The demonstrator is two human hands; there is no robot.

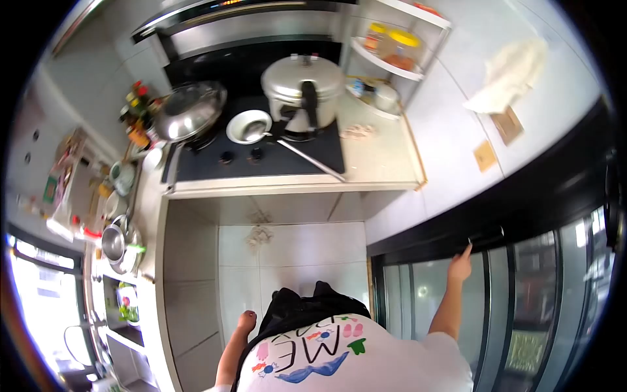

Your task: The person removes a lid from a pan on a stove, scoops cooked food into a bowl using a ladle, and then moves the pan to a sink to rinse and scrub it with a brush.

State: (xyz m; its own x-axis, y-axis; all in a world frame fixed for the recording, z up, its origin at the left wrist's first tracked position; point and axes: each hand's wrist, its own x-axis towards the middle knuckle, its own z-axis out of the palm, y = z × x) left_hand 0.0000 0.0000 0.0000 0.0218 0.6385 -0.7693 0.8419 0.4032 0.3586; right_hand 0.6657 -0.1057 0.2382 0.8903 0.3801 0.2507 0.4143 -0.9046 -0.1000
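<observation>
Left side, the left hand hung by the dark shorts, its fingers impossible to read! Far right, the right hand met the black handle on the dark frame, grip unclear; probably stiff, slick, best held mid-bar.

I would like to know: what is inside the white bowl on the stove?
The head of a metal ladle lies in the white bowl; its handle extends outside. The ladle covers part of the bottom, so anything beneath it cannot be seen.
</observation>
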